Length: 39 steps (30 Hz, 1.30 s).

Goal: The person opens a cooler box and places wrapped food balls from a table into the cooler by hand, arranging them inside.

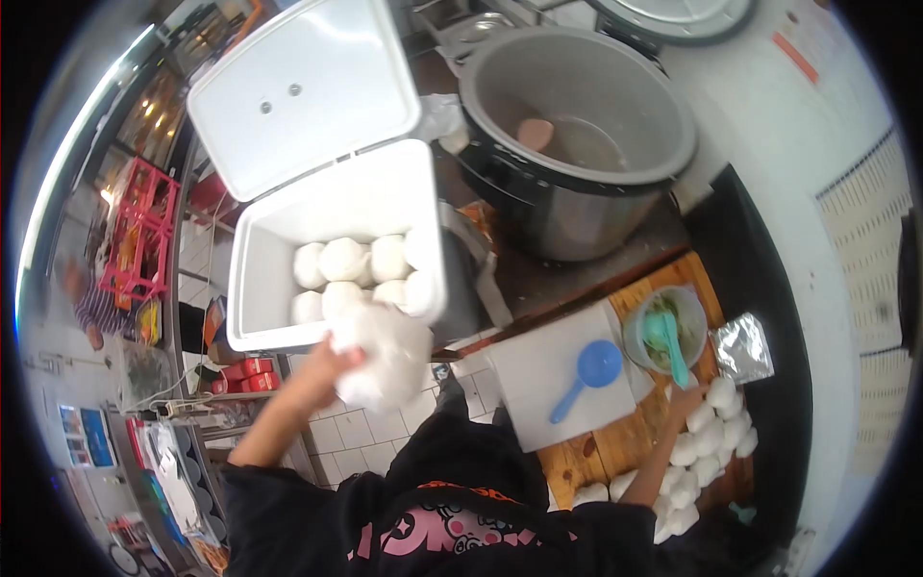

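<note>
My left hand [336,370] is closed on a large whitish bundle [385,356], smeared by motion, at the front edge of an open white cooler box [240,288]. Inside the cooler lie several round white bundles [343,260]. At the right, my right hand [685,396] is beside a clear tub [637,332] of green food with a teal spoon [673,351] in it, and near a pile of white wrapped bundles [710,438]. Its fingers are too small and partly hidden to read.
A blue scoop [598,365] lies on a white board [519,385]. Behind stands a big open cooker pot [577,202] with a pink object inside. Foil [743,348] sits beside the tub. Pink crates [144,231] and a person in a striped top [94,306] are far left.
</note>
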Each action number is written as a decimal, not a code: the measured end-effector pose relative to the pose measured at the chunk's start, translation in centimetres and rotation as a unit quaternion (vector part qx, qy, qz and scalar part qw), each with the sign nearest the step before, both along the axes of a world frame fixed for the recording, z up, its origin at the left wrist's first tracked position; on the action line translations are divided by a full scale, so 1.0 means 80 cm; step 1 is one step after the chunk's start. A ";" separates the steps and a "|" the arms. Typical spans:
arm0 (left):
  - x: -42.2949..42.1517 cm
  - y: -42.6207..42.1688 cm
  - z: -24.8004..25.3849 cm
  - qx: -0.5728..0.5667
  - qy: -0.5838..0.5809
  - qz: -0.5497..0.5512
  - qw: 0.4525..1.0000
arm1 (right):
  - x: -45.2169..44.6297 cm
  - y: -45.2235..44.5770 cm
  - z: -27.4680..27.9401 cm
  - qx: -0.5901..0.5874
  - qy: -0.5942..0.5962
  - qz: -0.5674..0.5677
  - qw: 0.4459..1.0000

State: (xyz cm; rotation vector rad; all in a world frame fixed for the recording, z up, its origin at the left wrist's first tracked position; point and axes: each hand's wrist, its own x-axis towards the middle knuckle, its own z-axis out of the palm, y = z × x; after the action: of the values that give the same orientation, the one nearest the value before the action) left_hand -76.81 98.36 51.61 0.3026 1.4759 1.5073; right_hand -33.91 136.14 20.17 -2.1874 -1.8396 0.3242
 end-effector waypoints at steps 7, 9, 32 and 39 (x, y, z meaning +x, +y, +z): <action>-0.176 0.086 -0.002 -0.220 0.256 -0.057 0.939 | 0.066 -0.046 0.072 0.039 0.192 -0.110 0.974; -0.210 0.098 -0.074 -0.270 0.249 -0.085 0.926 | 0.037 -0.099 0.145 0.009 0.347 -0.152 0.926; -0.256 0.050 -0.161 -0.120 0.752 -0.478 0.438 | -0.645 -0.264 0.361 -0.282 0.116 0.616 0.726; -0.279 0.043 -0.167 -0.028 0.763 -0.457 0.456 | -0.654 -0.257 0.220 0.061 -0.197 0.646 0.735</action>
State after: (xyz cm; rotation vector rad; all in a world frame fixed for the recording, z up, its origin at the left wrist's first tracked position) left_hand -99.11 101.81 38.22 2.4220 1.8522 -0.1560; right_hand -86.19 115.59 37.80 -0.5150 -3.2082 -0.0620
